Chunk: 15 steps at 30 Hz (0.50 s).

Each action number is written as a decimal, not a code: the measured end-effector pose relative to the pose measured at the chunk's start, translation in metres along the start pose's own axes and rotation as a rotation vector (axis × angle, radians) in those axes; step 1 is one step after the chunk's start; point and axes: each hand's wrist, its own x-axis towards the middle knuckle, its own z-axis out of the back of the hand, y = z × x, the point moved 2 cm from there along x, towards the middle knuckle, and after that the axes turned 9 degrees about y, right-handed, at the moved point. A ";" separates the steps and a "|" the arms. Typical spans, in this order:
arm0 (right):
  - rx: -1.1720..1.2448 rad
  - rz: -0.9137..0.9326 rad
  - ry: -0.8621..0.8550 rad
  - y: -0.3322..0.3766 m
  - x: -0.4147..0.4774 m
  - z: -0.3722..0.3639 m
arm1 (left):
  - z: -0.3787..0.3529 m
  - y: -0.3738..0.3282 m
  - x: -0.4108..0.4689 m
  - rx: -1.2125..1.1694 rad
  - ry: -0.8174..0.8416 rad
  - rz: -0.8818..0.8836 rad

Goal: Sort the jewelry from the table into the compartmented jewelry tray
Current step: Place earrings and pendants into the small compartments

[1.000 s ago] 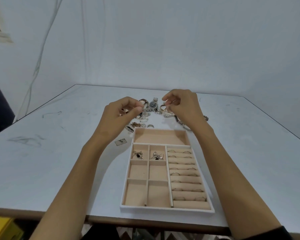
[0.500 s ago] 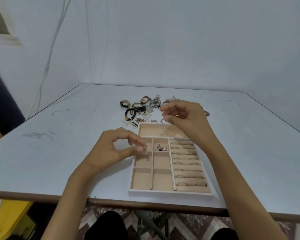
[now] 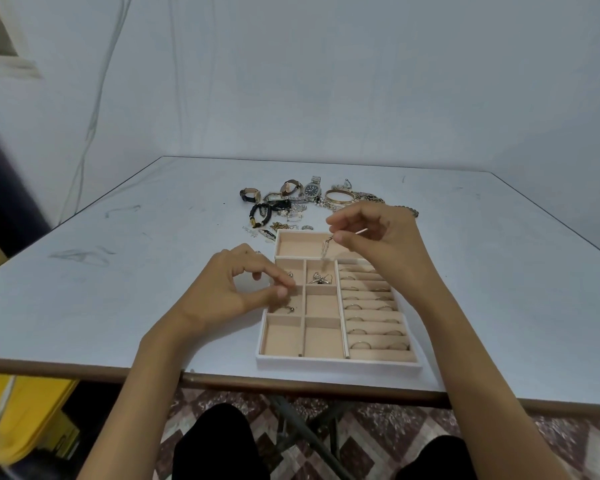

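R hand (image 3: 378, 237) pinches a drop earring (image 3: 326, 248) btwn thumb & forefinger. The earring hangs w/ long axis near vertical, tip down, over the far wide cell of the tray (image 3: 336, 363), just above the divider. L hand (image 3: 243, 292) has thumb & forefinger tip to tip over the tray's left column; can't tell if anything's between them. A small earring (image 3: 286, 309) lies in the left-mid cell, silver pieces (image 3: 319, 278) in the centre-far cell, rings (image 3: 360, 344) in the right-side rolls. Tray sits by the near edge of the tabletop (image 3: 118, 271). The loose pile (image 3: 284, 202), w/ watches & a bangle (image 3: 338, 197), lies beyond its far side.
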 end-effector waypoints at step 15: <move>0.060 0.029 0.068 0.013 -0.009 -0.005 | 0.007 0.041 0.009 0.719 0.141 0.377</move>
